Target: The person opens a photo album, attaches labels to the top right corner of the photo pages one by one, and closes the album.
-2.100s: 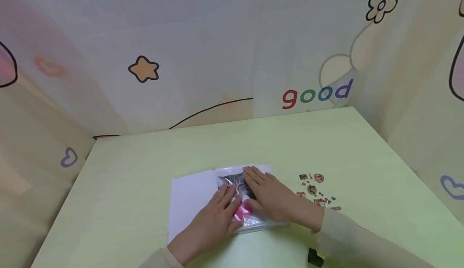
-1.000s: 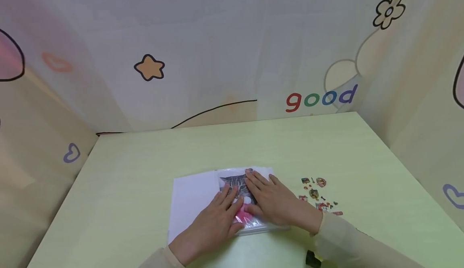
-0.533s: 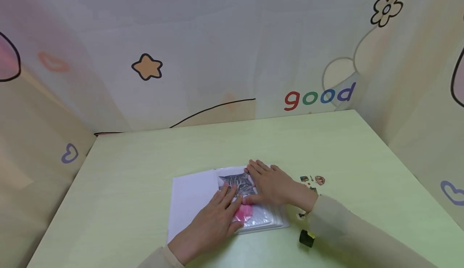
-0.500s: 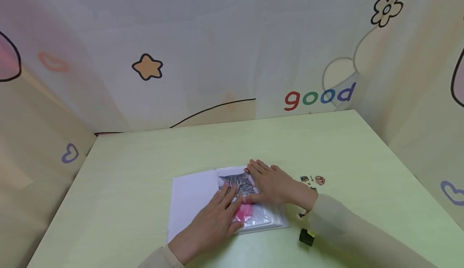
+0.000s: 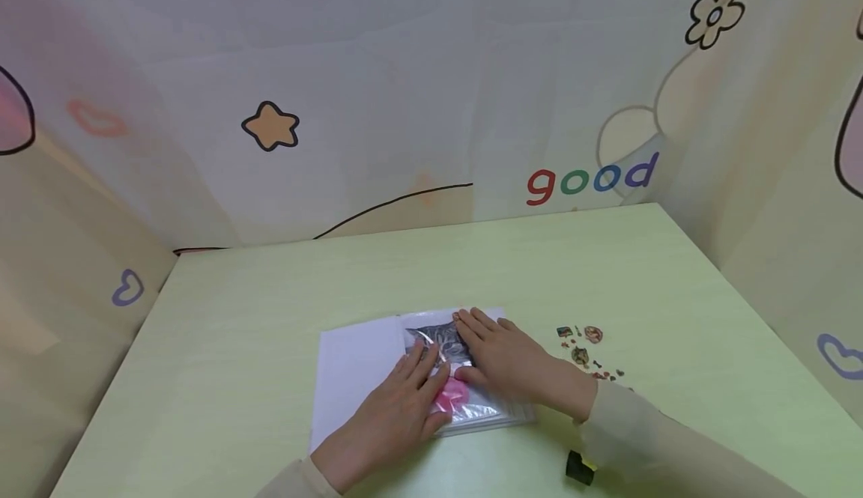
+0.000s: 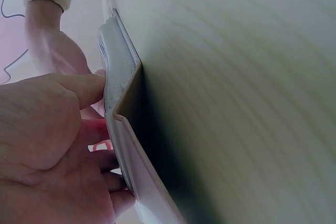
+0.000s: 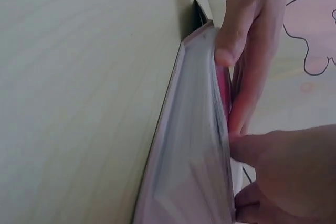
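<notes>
A thick photo album (image 5: 357, 378) lies open on the table, its blank white inside cover to the left. On its right-hand page a glossy clear sleeve shows a picture of a grey striped cat (image 5: 441, 333) with a pink area (image 5: 455, 393) below. My left hand (image 5: 398, 404) rests on the page's left part with fingers spread and straight. At the upper right of the same page, my right hand (image 5: 509, 359) lies with extended fingers and covers part of the picture. In the left wrist view, the album's stacked pages (image 6: 115, 56) show edge-on beside the thumb.
Small colourful cut-out stickers (image 5: 580, 356) are scattered right of the album, some hidden by the right forearm. A small black object with a yellow part (image 5: 578, 468) sits near the right sleeve. Printed cloth (image 5: 391, 108) surrounds the table (image 5: 270, 296).
My right hand reached the page's top right corner half a second ago and has since slid slightly back down and left over the cat picture. The left hand has stayed in place.
</notes>
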Demonstrator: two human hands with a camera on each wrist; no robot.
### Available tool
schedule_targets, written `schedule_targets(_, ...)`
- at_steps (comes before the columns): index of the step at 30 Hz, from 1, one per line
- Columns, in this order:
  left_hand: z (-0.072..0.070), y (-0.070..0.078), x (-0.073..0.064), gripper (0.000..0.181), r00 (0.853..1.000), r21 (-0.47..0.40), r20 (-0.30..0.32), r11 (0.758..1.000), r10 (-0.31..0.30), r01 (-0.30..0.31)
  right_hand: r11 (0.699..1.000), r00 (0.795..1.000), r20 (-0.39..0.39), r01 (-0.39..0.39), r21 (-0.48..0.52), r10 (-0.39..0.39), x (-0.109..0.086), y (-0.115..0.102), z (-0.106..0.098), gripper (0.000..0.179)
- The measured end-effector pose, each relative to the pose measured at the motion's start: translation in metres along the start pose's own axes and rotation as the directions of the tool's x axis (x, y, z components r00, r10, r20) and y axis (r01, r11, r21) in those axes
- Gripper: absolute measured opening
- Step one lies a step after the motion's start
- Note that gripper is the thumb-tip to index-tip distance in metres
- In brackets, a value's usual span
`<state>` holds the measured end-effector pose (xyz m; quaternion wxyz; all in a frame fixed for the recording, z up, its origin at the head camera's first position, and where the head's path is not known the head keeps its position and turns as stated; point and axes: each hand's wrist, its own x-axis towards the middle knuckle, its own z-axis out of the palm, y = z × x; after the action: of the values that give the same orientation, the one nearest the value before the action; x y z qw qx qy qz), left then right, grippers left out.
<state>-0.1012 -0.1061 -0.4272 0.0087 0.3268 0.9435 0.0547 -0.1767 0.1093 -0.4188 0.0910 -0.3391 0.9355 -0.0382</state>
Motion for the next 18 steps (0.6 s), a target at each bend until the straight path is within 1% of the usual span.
schedule_targets(3, -0.001, -0.001, -0.001, 0.063, 1.000, -0.007, 0.004, 1.000, -0.001, 0.001, 1.000, 0.999, 0.034, -0.003, -0.015, 0.003, 0.001, 0.002, 0.000, 0.081)
schedule_targets(6, -0.001, -0.001, 0.000, 0.063, 1.000, -0.012, 0.000, 1.000, 0.000, 0.000, 1.000, 0.999, 0.052, -0.006, -0.015, 0.007, 0.003, 0.008, -0.003, 0.086)
schedule_targets(13, -0.001, 0.000, 0.002, 0.063, 1.000, 0.005, -0.007, 1.000, 0.014, -0.014, 0.995, 0.997, 0.066, -0.047, 0.091, 0.041, 0.012, 0.026, -0.004, 0.103)
schedule_targets(16, -0.002, 0.002, 0.003, 0.063, 1.000, 0.005, 0.012, 1.000, 0.002, -0.002, 0.989, 0.997, 0.069, -0.052, 0.140, 0.043, 0.015, 0.033, -0.003, 0.106)
schedule_targets(18, -0.003, 0.003, 0.003, 0.064, 0.999, -0.006, 0.033, 1.000, -0.019, 0.019, 0.983, 0.997, 0.062, -0.051, 0.177, 0.040, 0.016, 0.038, -0.003, 0.105)
